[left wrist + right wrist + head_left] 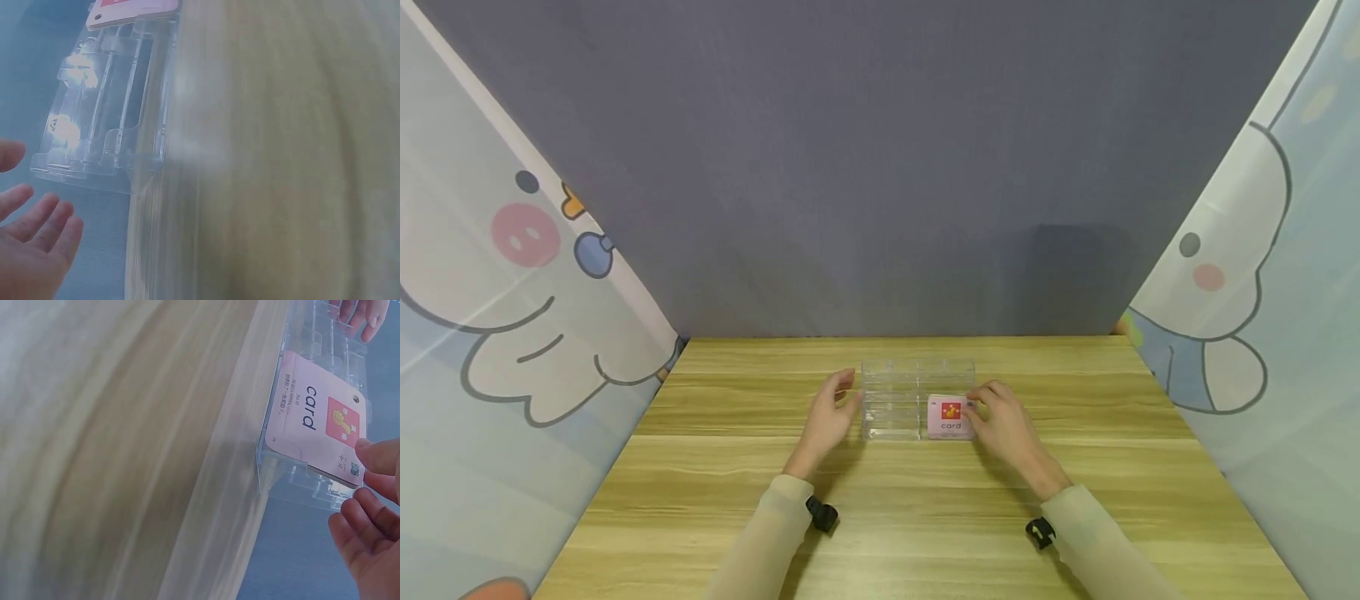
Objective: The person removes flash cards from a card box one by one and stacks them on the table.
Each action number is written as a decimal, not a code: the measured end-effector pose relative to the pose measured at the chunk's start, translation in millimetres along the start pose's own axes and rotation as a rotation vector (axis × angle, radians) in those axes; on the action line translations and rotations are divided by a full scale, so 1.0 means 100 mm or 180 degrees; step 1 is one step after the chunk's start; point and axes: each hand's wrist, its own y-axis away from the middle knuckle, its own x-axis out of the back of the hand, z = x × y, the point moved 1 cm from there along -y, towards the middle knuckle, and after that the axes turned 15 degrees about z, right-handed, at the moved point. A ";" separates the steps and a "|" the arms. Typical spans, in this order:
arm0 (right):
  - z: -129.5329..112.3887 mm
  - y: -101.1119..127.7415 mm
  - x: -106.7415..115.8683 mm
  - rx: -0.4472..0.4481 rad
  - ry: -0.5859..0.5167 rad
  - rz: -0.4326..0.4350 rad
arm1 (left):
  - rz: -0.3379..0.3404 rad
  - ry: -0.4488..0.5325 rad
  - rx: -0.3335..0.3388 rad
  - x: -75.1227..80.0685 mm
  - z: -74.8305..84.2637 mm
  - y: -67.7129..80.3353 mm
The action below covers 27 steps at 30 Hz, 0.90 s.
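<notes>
Wooden counter (925,517) carries a clear organizer (895,400) mid-surface; the right hand (1007,429) pinches a pink card (950,417) in its near right slot, the left hand (829,417) lies relaxed, empty, beside its left end.

The pink card (315,419) reads "card" beside a red picture square.

Just beside the left hand (826,417) stands a clear plastic holder (891,400), glossy, throwing bright glints along its smooth ribs. At the fingertips of the right hand (1009,425) a pink card (950,417) looks like smooth coated paper with a faint sheen. Under both hands the table (925,517) shows matt, pale wood grain.
</notes>
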 end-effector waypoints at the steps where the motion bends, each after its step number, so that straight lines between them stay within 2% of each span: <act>1: 0.00 0.00 0.00 -0.0012 -0.0005 -0.0004 | 0.0019 0.0050 0.0023 -0.01 0.00 -0.01; 7: 0.01 0.00 0.00 -0.0164 -0.0033 -0.0079 | 0.0036 0.0300 0.0078 -0.04 0.00 -0.07; 16: 0.00 -0.01 -0.01 -0.0412 -0.0079 -0.0179 | -0.0087 0.0553 0.0345 -0.10 -0.02 -0.17; 20: 0.00 -0.01 -0.02 -0.0466 -0.0086 -0.0202 | -0.0148 0.0655 0.0371 -0.12 -0.05 -0.20; 27: 0.01 -0.03 -0.05 -0.0513 -0.0138 -0.0220 | -0.0269 0.0725 0.0433 -0.02 0.31 -0.17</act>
